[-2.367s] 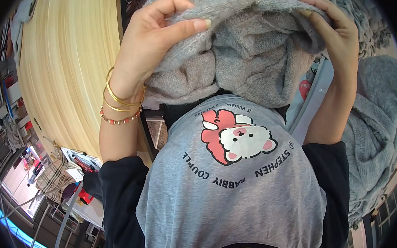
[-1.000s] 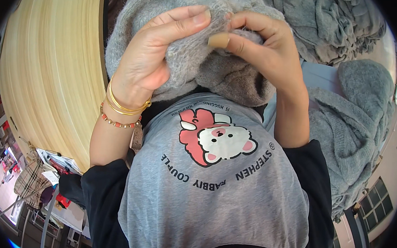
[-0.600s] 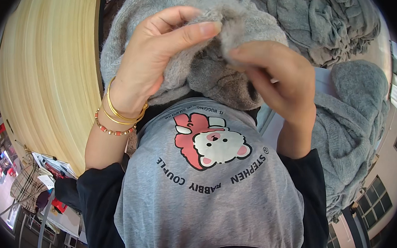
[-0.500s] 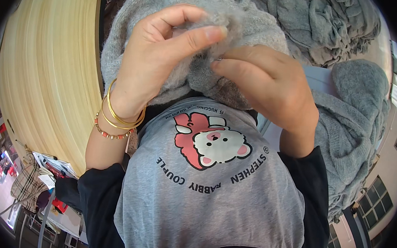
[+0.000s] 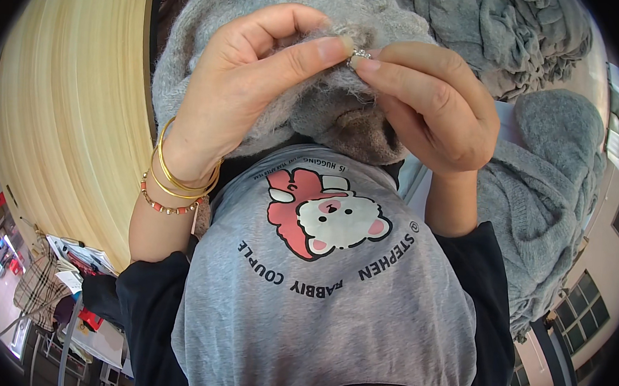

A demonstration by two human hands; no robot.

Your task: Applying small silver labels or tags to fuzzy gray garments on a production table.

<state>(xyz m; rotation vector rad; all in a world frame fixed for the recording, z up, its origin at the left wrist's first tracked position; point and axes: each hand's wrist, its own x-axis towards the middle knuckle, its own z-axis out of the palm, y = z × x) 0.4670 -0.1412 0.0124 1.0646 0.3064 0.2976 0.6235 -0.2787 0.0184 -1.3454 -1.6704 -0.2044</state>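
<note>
A fluffy grey knitted garment (image 5: 189,70) lies bunched in front of my body. My left hand (image 5: 261,64) has an edge of it pinched between thumb and forefinger. Against the cloth, my right hand (image 5: 431,94) grips a small shiny silver piece (image 5: 358,55), which looks like a jewelled button. The fingertips of both hands almost meet at this piece. Whether a needle or thread is also between the right fingers, I cannot tell. Below the hands, a darker brownish-grey fold (image 5: 371,134) of knit hangs open.
A pale wooden tabletop (image 5: 64,104) runs along the left. More grey knitwear (image 5: 500,34) is heaped at the far right, and another grey knitted pile (image 5: 531,201) lies beside my right arm. Papers (image 5: 86,256) and a checked cloth (image 5: 37,285) are at the lower left.
My right hand has moved up and away from the body, bringing its fingertips to the left thumb. The silver piece now shows clearly between them. The left hand has barely moved.
</note>
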